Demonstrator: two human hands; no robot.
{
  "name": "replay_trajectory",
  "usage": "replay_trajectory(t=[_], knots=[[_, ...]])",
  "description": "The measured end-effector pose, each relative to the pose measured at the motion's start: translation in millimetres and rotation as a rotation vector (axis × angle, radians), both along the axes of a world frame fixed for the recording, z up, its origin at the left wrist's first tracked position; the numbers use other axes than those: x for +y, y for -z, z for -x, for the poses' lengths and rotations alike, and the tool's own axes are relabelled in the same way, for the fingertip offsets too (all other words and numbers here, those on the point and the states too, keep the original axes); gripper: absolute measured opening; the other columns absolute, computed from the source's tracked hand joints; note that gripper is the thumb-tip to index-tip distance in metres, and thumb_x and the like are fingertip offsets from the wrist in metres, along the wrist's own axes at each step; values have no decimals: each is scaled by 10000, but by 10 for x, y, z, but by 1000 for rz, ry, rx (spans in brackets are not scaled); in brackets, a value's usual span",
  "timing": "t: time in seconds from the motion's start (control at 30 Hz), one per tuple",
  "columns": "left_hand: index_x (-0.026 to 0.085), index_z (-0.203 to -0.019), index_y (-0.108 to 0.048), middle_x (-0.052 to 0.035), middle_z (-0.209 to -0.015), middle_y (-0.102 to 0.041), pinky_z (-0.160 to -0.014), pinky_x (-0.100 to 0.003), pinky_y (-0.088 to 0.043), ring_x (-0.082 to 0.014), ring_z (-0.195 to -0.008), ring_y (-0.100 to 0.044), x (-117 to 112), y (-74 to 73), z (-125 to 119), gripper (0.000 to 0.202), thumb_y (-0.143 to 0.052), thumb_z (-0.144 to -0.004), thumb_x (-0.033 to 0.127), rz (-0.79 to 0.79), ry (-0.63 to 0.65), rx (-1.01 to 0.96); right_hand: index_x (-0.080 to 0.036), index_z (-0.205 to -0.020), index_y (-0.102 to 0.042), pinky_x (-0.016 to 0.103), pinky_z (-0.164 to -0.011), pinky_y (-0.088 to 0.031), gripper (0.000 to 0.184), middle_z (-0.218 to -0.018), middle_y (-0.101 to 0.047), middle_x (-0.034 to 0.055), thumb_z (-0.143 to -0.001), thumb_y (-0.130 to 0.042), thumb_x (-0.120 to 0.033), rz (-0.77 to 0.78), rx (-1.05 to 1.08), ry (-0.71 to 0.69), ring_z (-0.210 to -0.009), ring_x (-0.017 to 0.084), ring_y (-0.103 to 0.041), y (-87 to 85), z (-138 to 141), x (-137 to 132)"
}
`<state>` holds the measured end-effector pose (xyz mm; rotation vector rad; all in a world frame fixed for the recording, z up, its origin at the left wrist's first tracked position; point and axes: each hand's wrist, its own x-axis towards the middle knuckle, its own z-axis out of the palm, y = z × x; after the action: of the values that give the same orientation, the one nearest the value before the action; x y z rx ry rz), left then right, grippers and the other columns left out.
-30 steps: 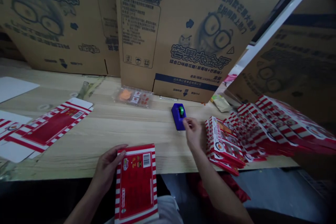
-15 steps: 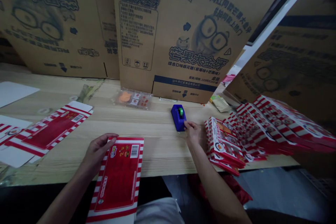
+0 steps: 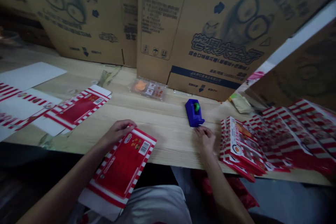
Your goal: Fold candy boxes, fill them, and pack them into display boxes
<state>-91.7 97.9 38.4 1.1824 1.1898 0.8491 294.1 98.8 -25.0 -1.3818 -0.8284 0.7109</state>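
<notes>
Head view: the left hand (image 3: 118, 132) lies palm down with its fingers pressed together over the upper edge of a flat red-and-white carton blank (image 3: 122, 164). Whether the thumb pinches beneath the edge cannot be told. Compared with the previous frame, the blank has swung from near-upright to a slant, with its barcode end now toward the right. It lies across the table's near edge, and its lower end overhangs.

The right hand (image 3: 205, 139) holds nothing, its fingers loosely curled. The fingertips sit just below a blue tape dispenser (image 3: 193, 112) with a green core; contact cannot be confirmed. To the right stands a stack of folded cartons (image 3: 240, 147), beside a fanned row of carton blanks (image 3: 294, 136).

The light wood-grain table (image 3: 162, 140) also carries another blank (image 3: 81, 106), a white sheet (image 3: 31, 75) and a clear sample pack (image 3: 148, 89). Large cardboard panels (image 3: 210, 31) stand along the back edge.

Legible markings: 芒果大金牙 in dark blue on the panels, beside a bespectacled cartoon face. Smaller print is too blurred to read.
</notes>
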Motion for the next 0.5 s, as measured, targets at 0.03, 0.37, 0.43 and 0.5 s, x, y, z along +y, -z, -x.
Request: replay_trajectory(t=[0.03, 0.37, 0.43, 0.5], knots=[[148, -821, -667, 0, -699, -622, -559, -216, -425, -135, -613, -551, 6, -4, -17, 381, -725, -681, 497, -14, 24, 4, -190, -681, -568, 390, -778, -512, 334, -740, -541, 8, -644, -700, -494, 24, 19, -50, -738, 171, -546, -72, 80, -38], [120, -777, -646, 13, -624, -569, -518, -209, -361, -111, -555, -480, 40, -52, -191, 303, -664, -699, 412, -78, 272, 39, -164, -734, -597, 250, -679, -400, 170, -817, -607, 26, -856, -593, -282, -12, -789, -1383, -745, 143, -543, -961, 1503, 102], [115, -764, -646, 10, -632, -569, -526, -210, -364, -113, -571, -482, 28, -59, -187, 291, -665, -693, 397, -97, 270, 43, -161, -730, -601, 250, -663, -382, 178, -817, -624, 37, -845, -627, -294, 30, -1065, -1320, -748, 153, -557, -982, 1650, 101], [116, -752, -638, 21, -612, -547, -512, -203, -346, -101, -554, -456, 3, -65, -172, 278, -664, -699, 388, -98, 251, 42, -163, -722, -615, 261, -673, -380, 223, -807, -647, 57, -836, -653, -351, 106, -1272, -1234, -770, 177, -588, -977, 1731, 60]])
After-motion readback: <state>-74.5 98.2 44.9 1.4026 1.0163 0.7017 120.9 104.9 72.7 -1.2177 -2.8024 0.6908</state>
